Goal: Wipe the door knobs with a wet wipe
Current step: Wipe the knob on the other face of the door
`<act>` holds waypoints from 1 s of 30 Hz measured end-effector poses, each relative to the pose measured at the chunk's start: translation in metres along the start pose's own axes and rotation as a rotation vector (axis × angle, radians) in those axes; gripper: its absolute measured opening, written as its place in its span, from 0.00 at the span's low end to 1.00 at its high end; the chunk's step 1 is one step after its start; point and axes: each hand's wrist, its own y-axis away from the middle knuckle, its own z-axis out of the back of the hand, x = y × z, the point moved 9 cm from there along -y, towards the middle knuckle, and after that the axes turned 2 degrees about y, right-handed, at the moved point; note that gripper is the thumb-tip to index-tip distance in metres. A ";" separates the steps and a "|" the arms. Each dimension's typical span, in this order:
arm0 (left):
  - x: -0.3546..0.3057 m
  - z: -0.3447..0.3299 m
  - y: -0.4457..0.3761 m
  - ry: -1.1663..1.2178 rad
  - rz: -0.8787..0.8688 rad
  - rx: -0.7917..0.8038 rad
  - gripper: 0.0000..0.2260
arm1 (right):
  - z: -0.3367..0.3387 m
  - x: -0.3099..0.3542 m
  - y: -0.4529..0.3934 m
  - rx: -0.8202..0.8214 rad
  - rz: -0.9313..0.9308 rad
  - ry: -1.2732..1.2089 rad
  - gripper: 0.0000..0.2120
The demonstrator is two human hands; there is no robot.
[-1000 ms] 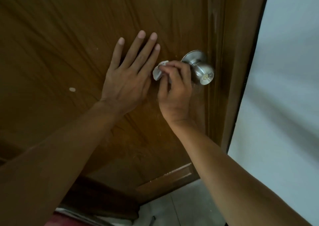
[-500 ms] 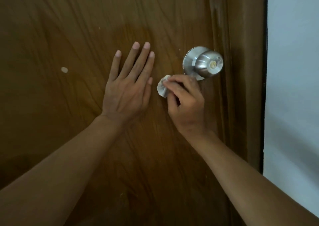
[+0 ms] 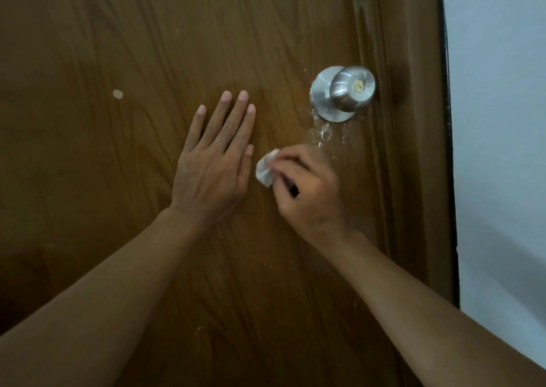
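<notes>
Now, left hand [image 3: 211,162] flat on door [image 3: 118,194], right hand [image 3: 307,188] pinching wipe [image 3: 266,171] below knob [image 3: 344,92]

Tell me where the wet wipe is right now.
In the head view, the wet wipe is bunched in the right hand, below-left of the door knob, beside the left hand.

Left hand [image 3: 214,162] flat with straight fingers spread, right hand [image 3: 307,191] curled in a pinching grip, both bare forearms reaching up from below
</notes>
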 end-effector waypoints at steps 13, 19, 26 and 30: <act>-0.007 -0.004 -0.009 -0.030 0.029 0.034 0.25 | 0.022 -0.025 -0.008 -0.249 -0.210 0.003 0.09; -0.011 -0.002 -0.023 -0.023 -0.004 0.005 0.25 | 0.029 -0.034 0.000 -0.309 -0.218 0.085 0.10; -0.024 -0.007 -0.058 0.001 -0.031 -0.042 0.24 | 0.024 -0.033 -0.009 -0.266 -0.180 0.130 0.14; -0.025 -0.010 -0.060 -0.015 -0.030 -0.046 0.24 | 0.034 -0.047 0.011 -0.330 -0.248 0.180 0.14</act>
